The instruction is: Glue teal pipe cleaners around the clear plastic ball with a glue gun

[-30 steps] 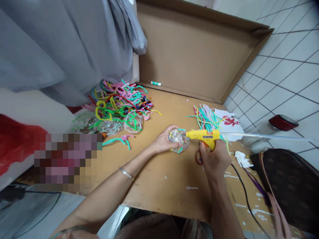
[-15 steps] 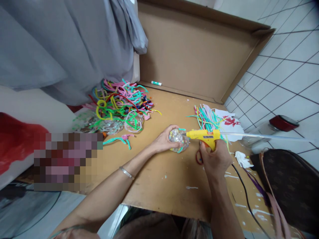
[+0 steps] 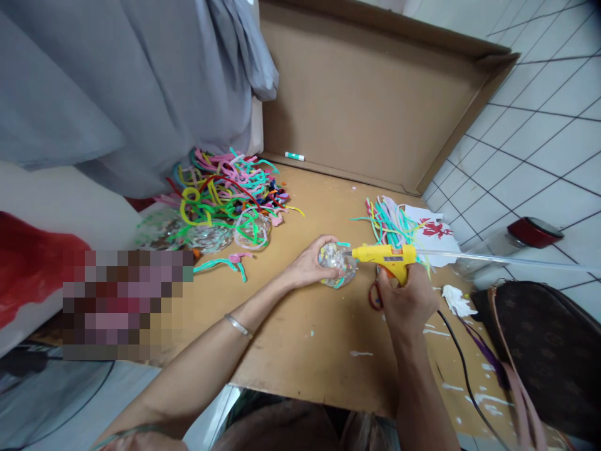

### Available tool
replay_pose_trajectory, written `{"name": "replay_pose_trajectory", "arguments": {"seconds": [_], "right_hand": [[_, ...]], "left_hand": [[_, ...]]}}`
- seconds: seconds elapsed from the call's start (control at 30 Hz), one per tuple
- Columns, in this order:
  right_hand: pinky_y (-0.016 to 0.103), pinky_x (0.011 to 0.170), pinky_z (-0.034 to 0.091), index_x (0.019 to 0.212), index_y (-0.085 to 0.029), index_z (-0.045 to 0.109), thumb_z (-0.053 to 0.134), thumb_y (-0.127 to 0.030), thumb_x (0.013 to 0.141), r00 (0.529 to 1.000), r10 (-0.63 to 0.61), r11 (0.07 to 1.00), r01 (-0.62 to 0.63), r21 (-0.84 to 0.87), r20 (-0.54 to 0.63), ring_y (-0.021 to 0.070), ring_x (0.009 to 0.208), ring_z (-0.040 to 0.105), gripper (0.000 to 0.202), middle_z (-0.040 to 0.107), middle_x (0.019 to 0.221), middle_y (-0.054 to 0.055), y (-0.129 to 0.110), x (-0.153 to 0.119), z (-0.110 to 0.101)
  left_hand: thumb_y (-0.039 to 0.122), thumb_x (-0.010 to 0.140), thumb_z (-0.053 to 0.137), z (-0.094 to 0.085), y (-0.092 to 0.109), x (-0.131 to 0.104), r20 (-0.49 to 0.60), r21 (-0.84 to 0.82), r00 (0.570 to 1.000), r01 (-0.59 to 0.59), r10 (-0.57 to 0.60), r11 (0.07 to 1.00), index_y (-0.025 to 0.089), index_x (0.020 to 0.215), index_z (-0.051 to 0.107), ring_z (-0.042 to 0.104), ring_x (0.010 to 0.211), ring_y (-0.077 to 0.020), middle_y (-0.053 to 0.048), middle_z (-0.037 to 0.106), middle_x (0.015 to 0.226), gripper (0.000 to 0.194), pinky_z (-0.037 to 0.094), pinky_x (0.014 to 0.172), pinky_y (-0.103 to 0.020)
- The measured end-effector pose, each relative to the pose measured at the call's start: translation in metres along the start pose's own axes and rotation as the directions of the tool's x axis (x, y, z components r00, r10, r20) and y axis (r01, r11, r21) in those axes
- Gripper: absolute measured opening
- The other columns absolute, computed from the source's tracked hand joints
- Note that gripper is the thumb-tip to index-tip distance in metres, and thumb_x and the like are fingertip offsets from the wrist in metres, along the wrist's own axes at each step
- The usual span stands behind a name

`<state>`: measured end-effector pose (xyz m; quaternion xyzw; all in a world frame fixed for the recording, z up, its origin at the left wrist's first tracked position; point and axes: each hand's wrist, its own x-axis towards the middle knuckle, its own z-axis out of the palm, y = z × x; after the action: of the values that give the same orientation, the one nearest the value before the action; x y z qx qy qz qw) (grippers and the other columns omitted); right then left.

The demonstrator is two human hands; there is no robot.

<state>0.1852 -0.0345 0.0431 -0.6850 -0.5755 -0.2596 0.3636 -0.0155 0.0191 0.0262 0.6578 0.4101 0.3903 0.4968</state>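
Note:
My left hand (image 3: pixel 313 263) is closed around the left side of a clear rounded object (image 3: pixel 339 275) with bits of turquoise and yellow on it. In my right hand (image 3: pixel 409 294) is a yellow glue gun (image 3: pixel 385 254), gripped by its handle, with a long clear glue stick (image 3: pixel 474 257) out of its back. The gun's nozzle points left and meets the upper part of the clear object, or is very close to it; contact cannot be made out. Red-handled scissors (image 3: pixel 375 295) lie beside my right hand, partly hidden.
Colourful fuzzy stems (image 3: pixel 220 181) are heaped at the back left, beside clear rounded pieces (image 3: pixel 252 229). More stems (image 3: pixel 392 222) lie at the right by a white paper (image 3: pixel 434 232). A cardboard panel (image 3: pixel 375 94) stands behind. A brown bag (image 3: pixel 539 344) and black cord (image 3: pixel 462 363) are at the right.
The glue gun and my right hand have shifted very slightly to the right. My left hand and the clear object look unmoved.

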Motion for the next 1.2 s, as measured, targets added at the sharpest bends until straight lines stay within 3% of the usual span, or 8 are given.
{"name": "replay_pose_trajectory", "arguments": {"seconds": [0.8,1.2], "right_hand": [[0.026,0.052,0.027,0.069,-0.022,0.046,0.057,-0.033,0.073,1.0,-0.03,0.999,0.03,0.025,0.004,0.0144,0.055,0.044,0.016,0.051,0.061,-0.001,0.0026,0.0017,-0.0018],[0.026,0.056,0.03,0.075,-0.021,0.05,0.057,-0.031,0.077,0.998,-0.066,0.997,0.067,0.035,-0.011,0.0155,0.062,0.048,0.013,0.054,0.067,0.0,0.0058,-0.0015,0.004]], "left_hand": [[0.024,0.059,0.074,0.001,-0.0035,0.0011,0.003,-0.031,1.0,-0.015,0.015,0.999,0.02,0.121,0.046,0.056,0.087,-0.0166,-0.002,0.06,0.099,0.068,0.047,0.078,-0.029],[0.026,0.058,0.074,0.0006,-0.0005,-0.0006,0.01,0.002,1.0,-0.01,0.01,1.0,0.019,0.122,0.046,0.056,0.09,-0.0173,-0.002,0.059,0.103,0.069,0.046,0.082,-0.028]]}}
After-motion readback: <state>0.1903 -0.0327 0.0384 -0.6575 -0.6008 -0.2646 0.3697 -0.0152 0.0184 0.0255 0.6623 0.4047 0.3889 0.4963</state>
